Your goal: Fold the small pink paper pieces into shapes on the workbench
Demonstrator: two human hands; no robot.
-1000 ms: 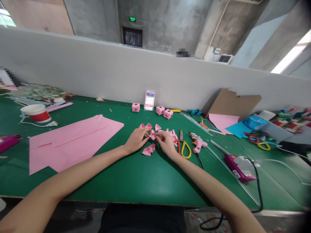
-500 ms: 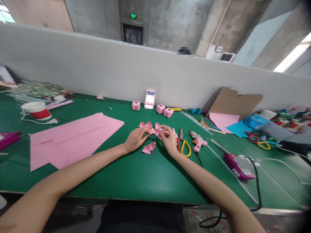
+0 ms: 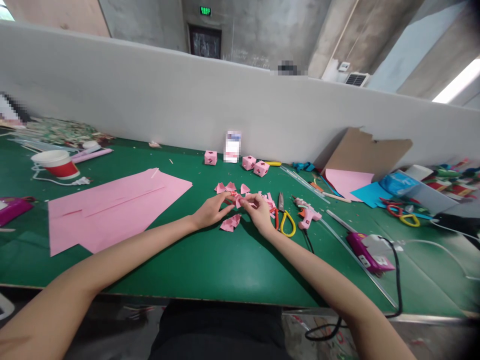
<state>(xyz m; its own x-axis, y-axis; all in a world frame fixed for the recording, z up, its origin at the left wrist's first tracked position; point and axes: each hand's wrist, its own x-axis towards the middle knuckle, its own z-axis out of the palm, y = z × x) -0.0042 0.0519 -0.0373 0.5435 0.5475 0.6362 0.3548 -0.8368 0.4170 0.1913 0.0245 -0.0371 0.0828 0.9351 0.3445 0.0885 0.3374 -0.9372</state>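
Between the fingertips of both hands is a small folded pink paper piece [image 3: 238, 201], held just over the table. My left hand [image 3: 210, 212] pinches its left side, where a small red bit shows that I cannot make out. My right hand [image 3: 258, 212] has thumb and fingers closed on its right side. Nearer to me lies a creased pink paper piece [image 3: 230, 223]. Several more folded pink pieces [image 3: 225, 188] lie just beyond the fingers, and pink scraps [image 3: 268, 200] show partly behind my right hand.
Red-and-yellow-handled scissors [image 3: 288, 224] and a pink glue gun [image 3: 309, 216] lie to the right, near a purple power strip [image 3: 369, 254] with a black cable. Three pink paper cubes [image 3: 249, 162] stand behind. Large pink sheets [image 3: 112, 212] and a paper cup [image 3: 56, 164] are left.
My right hand has moved slightly left, bringing the pink paper piece up to my left fingertips; both hands now meet on it. The view has tilted slightly downward.
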